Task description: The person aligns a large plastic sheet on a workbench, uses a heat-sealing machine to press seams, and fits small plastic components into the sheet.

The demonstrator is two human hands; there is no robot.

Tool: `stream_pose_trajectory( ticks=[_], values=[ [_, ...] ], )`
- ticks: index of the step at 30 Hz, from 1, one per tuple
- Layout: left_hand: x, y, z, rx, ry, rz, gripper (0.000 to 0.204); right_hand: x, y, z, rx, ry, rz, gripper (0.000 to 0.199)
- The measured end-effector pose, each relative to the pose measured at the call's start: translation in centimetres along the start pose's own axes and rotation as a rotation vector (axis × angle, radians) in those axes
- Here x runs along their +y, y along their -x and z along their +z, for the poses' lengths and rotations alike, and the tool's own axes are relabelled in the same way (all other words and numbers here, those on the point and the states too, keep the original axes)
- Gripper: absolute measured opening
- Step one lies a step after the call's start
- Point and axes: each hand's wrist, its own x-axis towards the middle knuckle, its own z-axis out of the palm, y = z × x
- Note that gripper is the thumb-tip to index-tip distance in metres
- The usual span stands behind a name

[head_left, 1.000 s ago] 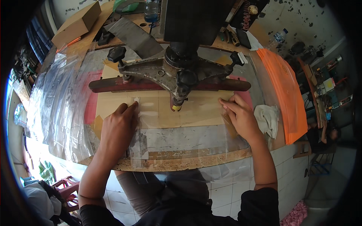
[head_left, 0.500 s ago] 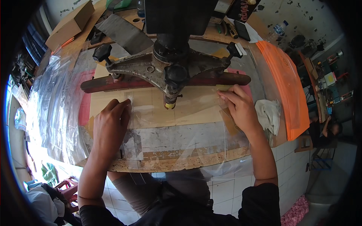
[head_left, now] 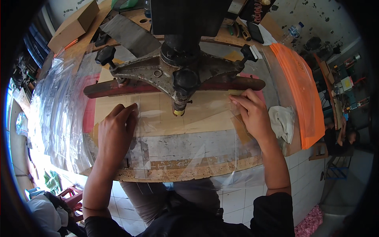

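A sheet of clear plastic film (head_left: 205, 154) lies across the work board and hangs over the table's front edge. My left hand (head_left: 118, 124) pinches its left side, fingertips close together. On the other side, my right hand (head_left: 250, 112) grips the sheet's far right corner between thumb and forefinger. Just beyond both hands stands a metal press head (head_left: 158, 67) with black knobs and a long dark red bar (head_left: 138, 89). Beneath the film is a tan board (head_left: 173, 122), partly hidden by the press.
Stacked clear plastic sheets (head_left: 59, 114) cover the left side. At right lie orange sheets (head_left: 300, 91) and a white cloth (head_left: 281, 120). A cardboard box (head_left: 75, 25), a grey metal plate (head_left: 132, 35) and a phone (head_left: 255, 32) rest at the back. Another person (head_left: 347, 136) is far right.
Both hands keep almost the same places on the film. The view has shifted very slightly, and my legs have moved a little under the table edge.
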Motion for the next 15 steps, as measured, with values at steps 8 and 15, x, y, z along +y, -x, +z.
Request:
stream_pose_trajectory(
  ticks=[8, 15],
  values=[
    [-0.5, -0.2, 0.4, 0.003, -0.007, -0.014, 0.020, -0.3, -0.3, 0.8, 0.054, 0.106, -0.017, 0.028],
    [-0.5, -0.4, 0.0, 0.009, 0.005, -0.032, 0.020, -0.8, -0.4, 1.2, 0.094, 0.121, -0.028, 0.031]
  ],
)
